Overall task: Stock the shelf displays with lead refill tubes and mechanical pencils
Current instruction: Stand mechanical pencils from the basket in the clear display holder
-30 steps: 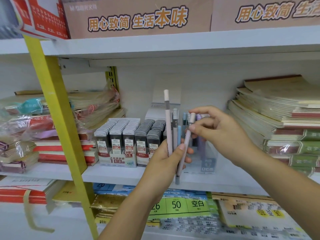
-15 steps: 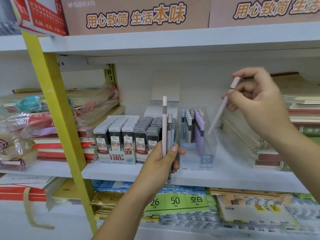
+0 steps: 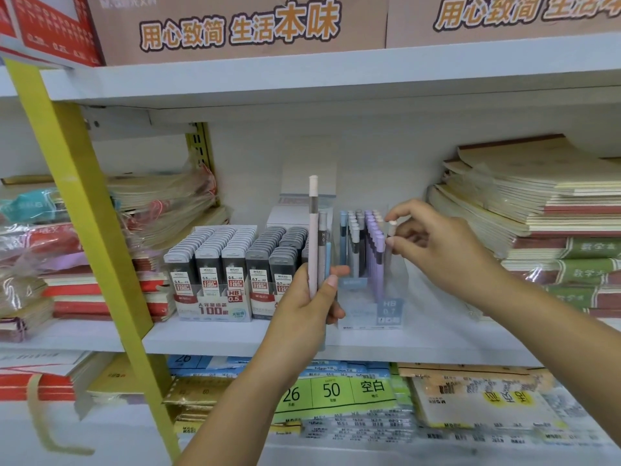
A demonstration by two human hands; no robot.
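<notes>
Mechanical pencils [image 3: 314, 237], a pink, a grey and a blue one, stood upright in my left grip [image 3: 302, 314], the fingers curled round their lower barrels in front of the shelf [image 3: 208, 338] edge. My right grip [image 3: 447, 250] pinched the capped top of one more pale pencil [image 3: 389, 245] between thumb and fingertips. Its barrel reached down into the clear display box [image 3: 391, 311], just beside the purple row [image 3: 376, 253]. I judged the step to be seating that pencil. It called for holding it vertical, guiding the tip into a free slot at the right end, and releasing only once it rested level with its neighbours. The lead refill tubes [image 3: 215, 260] stood in their tray left of the box.
</notes>
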